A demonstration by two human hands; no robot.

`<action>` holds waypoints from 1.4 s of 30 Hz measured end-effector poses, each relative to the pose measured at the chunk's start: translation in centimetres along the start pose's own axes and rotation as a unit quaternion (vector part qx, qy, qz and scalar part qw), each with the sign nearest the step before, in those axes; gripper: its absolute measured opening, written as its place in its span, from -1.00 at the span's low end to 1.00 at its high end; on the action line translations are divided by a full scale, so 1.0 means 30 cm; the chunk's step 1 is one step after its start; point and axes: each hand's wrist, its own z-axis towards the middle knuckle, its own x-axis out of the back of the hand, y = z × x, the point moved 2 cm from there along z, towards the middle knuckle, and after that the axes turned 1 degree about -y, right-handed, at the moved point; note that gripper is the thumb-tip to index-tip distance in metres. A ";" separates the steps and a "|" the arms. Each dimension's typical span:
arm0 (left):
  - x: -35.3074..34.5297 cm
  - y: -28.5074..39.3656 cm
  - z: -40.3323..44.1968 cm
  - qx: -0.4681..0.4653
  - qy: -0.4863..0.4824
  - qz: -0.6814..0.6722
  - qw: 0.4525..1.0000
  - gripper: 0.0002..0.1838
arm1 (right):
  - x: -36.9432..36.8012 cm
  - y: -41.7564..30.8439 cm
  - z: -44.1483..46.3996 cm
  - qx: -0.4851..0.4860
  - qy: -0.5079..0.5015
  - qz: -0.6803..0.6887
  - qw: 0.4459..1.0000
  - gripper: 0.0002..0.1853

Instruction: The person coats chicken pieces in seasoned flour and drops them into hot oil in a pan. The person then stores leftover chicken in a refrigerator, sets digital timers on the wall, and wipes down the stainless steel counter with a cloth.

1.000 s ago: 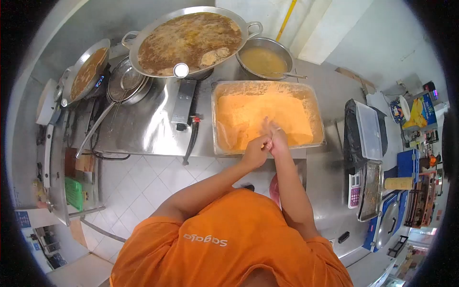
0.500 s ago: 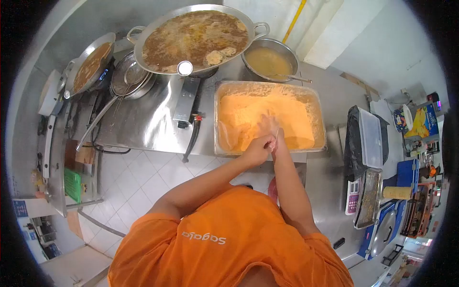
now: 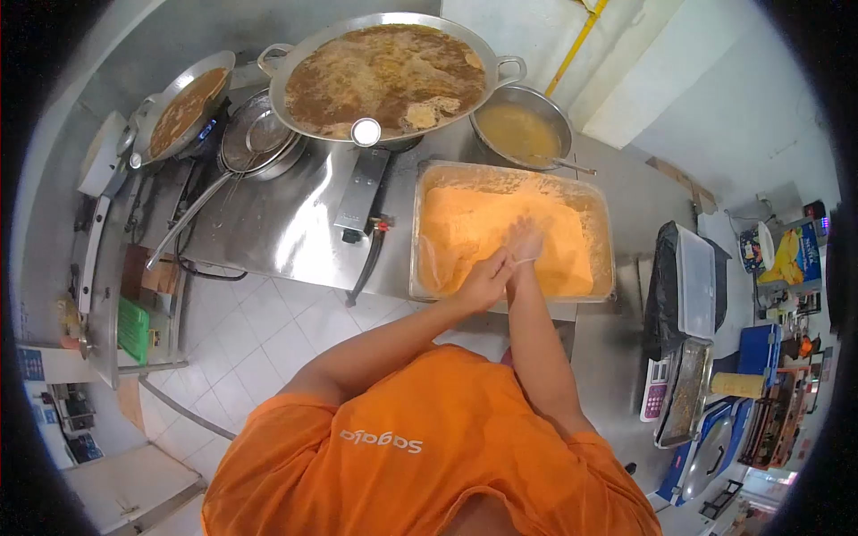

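Observation:
My right hand (image 3: 525, 238) is stretched out above the orange-yellow powder (image 3: 500, 205) in a clear rectangular tub (image 3: 604, 223). It looks pale, apparently inside a thin clear plastic glove (image 3: 527, 255), whose edge shows as a whitish line at the wrist. Its fingers are straight, and nothing is in the palm. At that wrist, my left hand (image 3: 485, 279) is closed with its fingertips pinched on the glove's cuff. The left hand appears bare. Both hands are over the tub's near side, where the powder has lumps and a hollow.
Behind the tub stand a large pan of bubbling brown oil (image 3: 384, 76) and a bowl of cloudy liquid (image 3: 523, 129) with a utensil. Strainers (image 3: 259, 134) and another pan (image 3: 188, 112) are at left. A burner hose (image 3: 368, 268) hangs over the counter edge. A lidded container (image 3: 695, 281) stands right.
My right hand has come up out of the powder's blur and shows more plainly, fingers straight. My left hand stays at the right wrist. The whole view has shifted slightly.

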 end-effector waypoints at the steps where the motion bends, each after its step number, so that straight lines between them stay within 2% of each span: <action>1: -0.011 -0.042 0.007 -0.002 -0.008 -0.045 0.999 -0.86 | -0.033 -0.029 -0.003 -0.043 0.016 0.087 0.995 -0.15; 2: -0.018 -0.084 0.013 -0.004 -0.015 -0.090 0.996 -0.81 | -0.065 -0.059 -0.015 -0.060 0.022 0.107 0.992 -0.09; 3: -0.013 -0.065 0.007 0.002 0.005 -0.026 1.000 -0.76 | -0.104 -0.092 -0.032 -0.077 0.030 0.127 0.988 -0.03; 5: 0.001 0.002 -0.013 0.014 0.039 0.102 0.994 -0.67 | -0.241 -0.189 -0.140 -0.057 0.030 0.037 0.997 0.08; 8: 0.014 -0.030 -0.004 -0.018 0.103 0.094 0.990 -0.56 | -0.363 -0.274 -0.212 -0.079 -0.039 0.105 0.991 0.17; 11: -0.003 0.064 -0.019 -0.069 0.105 0.159 0.979 -0.65 | -0.395 -0.285 -0.227 -0.099 -0.088 0.179 0.975 0.21; 14: 0.034 -0.019 0.056 -0.160 0.070 0.254 0.951 -0.79 | -0.447 -0.307 -0.246 -0.115 -0.024 0.185 0.976 0.22; 17: 0.063 0.026 0.065 -0.214 0.064 0.316 0.922 -0.87 | -0.394 -0.285 -0.226 -0.097 -0.101 0.163 0.977 0.23; 20: 0.071 -0.018 0.041 -0.238 0.064 0.349 0.904 -0.86 | -0.380 -0.286 -0.219 -0.059 -0.067 0.145 0.985 0.21; 23: 0.041 0.034 0.046 -0.221 0.145 0.265 0.927 -0.81 | -0.358 -0.266 -0.223 -0.064 -0.012 0.179 0.982 0.17; 26: 0.026 -0.013 0.083 -0.142 0.224 0.231 0.936 -0.76 | -0.357 -0.257 -0.230 -0.050 0.019 0.153 0.987 0.13; 27: 0.020 -0.040 0.095 -0.008 0.254 0.046 0.966 -0.76 | -0.375 -0.259 -0.234 -0.048 0.022 0.163 0.985 0.13; 28: -0.001 -0.067 0.106 0.125 0.269 -0.142 0.944 -0.76 | -0.392 -0.263 -0.238 -0.044 0.024 0.174 0.983 0.13; 29: -0.032 -0.090 0.114 0.252 0.267 -0.323 0.873 -0.76 | -0.410 -0.270 -0.238 -0.040 0.026 0.184 0.982 0.13; 32: -0.087 0.081 0.071 0.241 0.300 -0.368 0.846 -0.78 | -0.491 -0.299 -0.268 -0.061 0.040 0.180 0.981 0.13; 34: -0.058 -0.029 0.079 0.115 0.312 -0.155 0.930 -0.78 | -0.494 -0.290 -0.263 -0.050 0.019 0.171 0.984 0.13; 35: -0.046 -0.081 0.087 0.048 0.311 -0.044 0.948 -0.78 | -0.497 -0.287 -0.253 -0.044 0.007 0.165 0.985 0.13; 36: -0.028 -0.101 0.087 0.006 0.290 0.053 0.955 -0.79 | -0.495 -0.287 -0.238 -0.027 0.004 0.174 0.984 0.13; 38: 0.014 -0.110 0.086 -0.077 0.241 0.242 0.937 -0.79 | -0.487 -0.295 -0.207 0.006 -0.004 0.190 0.982 0.14; 42: -0.025 0.002 0.130 0.035 0.231 0.220 0.947 -0.77 | -0.530 -0.328 -0.283 -0.039 -0.056 0.227 0.972 0.19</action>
